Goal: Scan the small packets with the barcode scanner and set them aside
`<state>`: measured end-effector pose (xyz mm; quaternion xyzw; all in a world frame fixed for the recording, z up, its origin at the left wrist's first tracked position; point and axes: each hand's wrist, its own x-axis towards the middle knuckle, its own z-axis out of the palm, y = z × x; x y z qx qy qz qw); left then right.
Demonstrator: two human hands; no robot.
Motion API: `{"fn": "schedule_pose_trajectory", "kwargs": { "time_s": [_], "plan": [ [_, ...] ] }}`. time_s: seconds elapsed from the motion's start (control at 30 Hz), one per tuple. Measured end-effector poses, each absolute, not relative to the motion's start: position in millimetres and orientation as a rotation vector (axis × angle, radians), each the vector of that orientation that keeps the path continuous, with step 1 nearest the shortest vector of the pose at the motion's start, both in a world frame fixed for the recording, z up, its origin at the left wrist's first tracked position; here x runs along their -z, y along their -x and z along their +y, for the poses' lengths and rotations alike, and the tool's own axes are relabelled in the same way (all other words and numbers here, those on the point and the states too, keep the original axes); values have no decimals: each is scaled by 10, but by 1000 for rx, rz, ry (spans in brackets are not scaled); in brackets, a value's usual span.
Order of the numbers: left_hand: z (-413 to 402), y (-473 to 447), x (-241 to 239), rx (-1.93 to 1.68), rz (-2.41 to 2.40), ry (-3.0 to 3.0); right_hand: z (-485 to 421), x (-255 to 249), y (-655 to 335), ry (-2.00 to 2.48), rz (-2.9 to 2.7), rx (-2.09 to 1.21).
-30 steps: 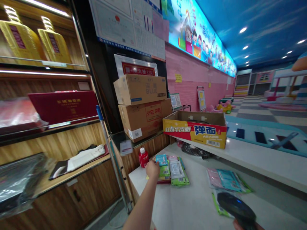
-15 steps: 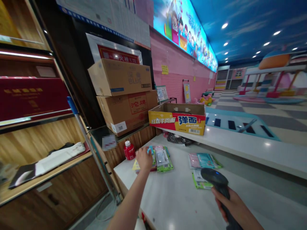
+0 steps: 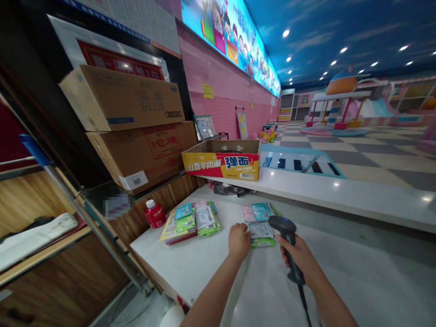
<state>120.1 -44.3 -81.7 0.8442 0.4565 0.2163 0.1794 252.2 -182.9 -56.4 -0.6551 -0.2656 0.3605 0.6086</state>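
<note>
My right hand (image 3: 301, 254) is wrapped round the grip of a black plastic pistol-shaped scanner (image 3: 289, 240), fingers bent firmly about the handle, so its head leans out beside the packets and its cord hangs clear beneath my palm. My left hand (image 3: 239, 240) rests by the left edge of a grey-and-green flat plastic packet (image 3: 260, 230), probably to steady it; the fingers are curled, but their tips are too blurred for me to tell whether they pinch it or only touch. That packet lies flat on the white smooth-topped counter (image 3: 194, 272), in front of a pink-and-blue plastic packet (image 3: 261, 212) nearer the back edge.

Toward the counter's left corner, more blue, grey and green packets (image 3: 206, 218) are gathered, some on a yellow-bordered sheet (image 3: 169, 228), which keeps them apart from the two at my hands. A red bottle with a white cap (image 3: 156, 214) stands upright at that corner, its contents hidden. On the raised ledge along the back edge, a red-and-yellow topless cardboard noodle carton (image 3: 221, 166) shows me its brown inner wall, but not its floor.
</note>
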Motion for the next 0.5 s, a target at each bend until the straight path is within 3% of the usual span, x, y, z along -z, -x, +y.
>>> {"fn": "schedule_pose_trajectory", "kwargs": {
  "time_s": [0.2,0.5],
  "plan": [
    [-474,-1456,806,-513,1607,-2214,-1831,552,-2544,1487,-597,-823],
    [-474,-1470,824,-461,1631,-2174,-1827,533,-2550,1455,-608,-851]
  ]
}}
